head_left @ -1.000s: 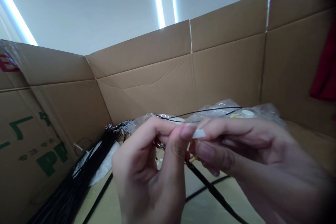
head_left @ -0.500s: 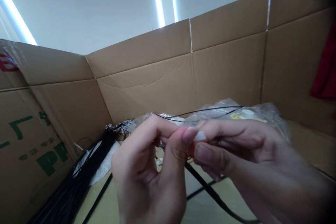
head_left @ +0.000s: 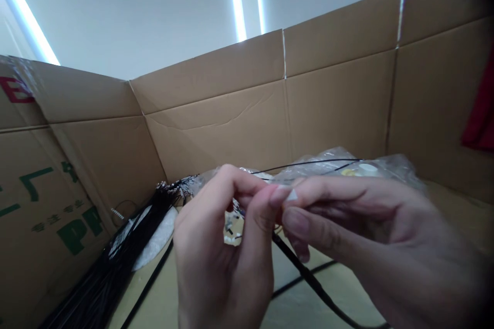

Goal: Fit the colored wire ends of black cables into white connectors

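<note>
My left hand (head_left: 226, 247) and my right hand (head_left: 358, 226) meet in front of me, fingertips pinched together. Between them a small white piece (head_left: 293, 195) shows, gripped by the thumb and forefinger of each hand; most of it is hidden. A sliver of orange lies under it. From below the fingertips a black cable (head_left: 304, 270) runs down to the right, thicker partway along. Whether it joins the white piece cannot be seen.
Tall cardboard walls (head_left: 216, 128) enclose the work surface. At left lies a bundle of black wires (head_left: 127, 252) with pale tips, over a white bag (head_left: 156, 241). Behind my hands are clear plastic bags (head_left: 328, 157) and a white cap (head_left: 368, 168). Red cloth (head_left: 480, 118) hangs at right.
The view has shifted slightly. My fingertips have closed in further, so less of the white piece and the orange shows. The pinch of both hands is kept.
</note>
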Demonstrator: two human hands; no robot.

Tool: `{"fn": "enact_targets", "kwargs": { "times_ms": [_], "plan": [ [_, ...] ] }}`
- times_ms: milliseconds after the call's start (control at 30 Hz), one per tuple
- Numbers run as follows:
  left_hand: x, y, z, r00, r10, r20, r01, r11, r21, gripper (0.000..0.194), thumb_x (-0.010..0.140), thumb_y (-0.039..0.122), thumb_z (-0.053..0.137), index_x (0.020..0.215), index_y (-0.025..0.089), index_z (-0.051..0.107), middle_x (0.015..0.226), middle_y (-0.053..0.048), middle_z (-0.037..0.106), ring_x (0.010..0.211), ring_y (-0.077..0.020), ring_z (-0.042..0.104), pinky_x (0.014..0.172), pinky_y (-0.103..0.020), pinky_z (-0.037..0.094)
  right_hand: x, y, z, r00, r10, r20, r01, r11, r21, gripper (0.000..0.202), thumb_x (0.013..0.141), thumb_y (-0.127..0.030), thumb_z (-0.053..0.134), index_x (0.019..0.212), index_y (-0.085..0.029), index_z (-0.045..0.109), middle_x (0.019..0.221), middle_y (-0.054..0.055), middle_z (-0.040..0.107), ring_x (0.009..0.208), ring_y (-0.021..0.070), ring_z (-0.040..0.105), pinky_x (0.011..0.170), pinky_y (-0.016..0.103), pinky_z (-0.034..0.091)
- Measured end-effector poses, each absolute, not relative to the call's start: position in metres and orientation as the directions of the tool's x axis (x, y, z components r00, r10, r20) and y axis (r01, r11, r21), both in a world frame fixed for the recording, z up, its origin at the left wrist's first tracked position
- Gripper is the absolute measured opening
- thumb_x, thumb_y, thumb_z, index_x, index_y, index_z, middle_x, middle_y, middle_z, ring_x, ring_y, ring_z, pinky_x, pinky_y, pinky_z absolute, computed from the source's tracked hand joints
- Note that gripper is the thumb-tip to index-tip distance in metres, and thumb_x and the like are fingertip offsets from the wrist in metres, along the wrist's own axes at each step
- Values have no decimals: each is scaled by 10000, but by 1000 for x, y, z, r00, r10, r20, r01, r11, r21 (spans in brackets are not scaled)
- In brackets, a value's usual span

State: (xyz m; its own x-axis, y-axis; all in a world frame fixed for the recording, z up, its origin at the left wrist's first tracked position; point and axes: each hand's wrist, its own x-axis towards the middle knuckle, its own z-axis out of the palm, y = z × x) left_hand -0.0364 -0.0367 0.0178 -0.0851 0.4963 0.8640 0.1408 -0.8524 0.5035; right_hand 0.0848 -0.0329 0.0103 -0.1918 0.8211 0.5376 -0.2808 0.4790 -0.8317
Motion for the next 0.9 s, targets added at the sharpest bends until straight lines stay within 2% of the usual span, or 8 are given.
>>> {"fn": "enact_targets", "kwargs": {
  "times_ms": [133,267,433,500,633,700,800,900],
  "plan": [
    [-34,-37,20,-68,506,860,87,-856,510,161,857,246,611,702,203,612,578,79,580,527,-51,543,496,-152,447,79,-34,11,-110,838,535,-231,502,-834,204,706,-414,725,740,-213,738,625,42,623,660,187,609,574,272,515],
    [-38,-37,20,0,543,840,69,-838,542,62,836,265,640,811,210,650,653,69,635,590,-63,609,583,-159,492,78,-32,13,-80,832,549,-225,522,-823,255,688,-472,719,748,-225,740,611,45,615,692,210,617,612,305,525],
    [-46,-34,19,43,592,805,84,-805,587,33,802,258,674,835,259,672,746,60,683,628,-110,642,582,-215,527,85,-33,11,-105,818,565,-272,523,-807,145,725,-386,717,759,-246,738,690,43,662,712,199,638,625,284,543],
    [-48,-33,20,58,615,786,53,-788,613,50,772,268,706,817,258,686,754,50,685,688,-116,647,607,-196,538,89,-33,10,-161,801,576,-318,511,-799,46,768,-303,694,774,-277,732,760,19,687,731,166,649,656,243,551],
    [-49,-33,23,105,637,764,-95,-758,645,133,709,165,752,801,250,709,774,54,667,718,-82,634,661,-123,552,90,-33,11,-200,786,585,-353,499,-791,100,782,-206,687,763,-297,724,779,-23,692,725,107,645,647,165,532],
    [-50,-35,24,114,654,748,-106,-741,663,161,696,135,754,792,257,709,766,60,659,713,-74,630,659,-108,553,88,-34,13,-162,799,579,-318,513,-797,12,754,-267,717,751,-264,728,712,2,674,683,131,633,596,200,527],
    [-50,-35,23,117,653,749,-101,-742,663,160,691,127,758,786,247,710,750,51,661,698,-84,634,638,-116,562,85,-34,18,-108,810,576,-261,536,-803,202,718,-417,727,762,-221,733,637,34,636,662,180,620,579,278,525],
    [-50,-34,21,98,580,809,-148,-795,588,72,762,139,700,787,204,718,736,13,666,682,-102,645,621,-140,581,84,-34,21,-108,814,571,-238,536,-810,280,705,-490,715,762,-216,731,603,36,609,663,192,608,583,299,517]
  ]
}}
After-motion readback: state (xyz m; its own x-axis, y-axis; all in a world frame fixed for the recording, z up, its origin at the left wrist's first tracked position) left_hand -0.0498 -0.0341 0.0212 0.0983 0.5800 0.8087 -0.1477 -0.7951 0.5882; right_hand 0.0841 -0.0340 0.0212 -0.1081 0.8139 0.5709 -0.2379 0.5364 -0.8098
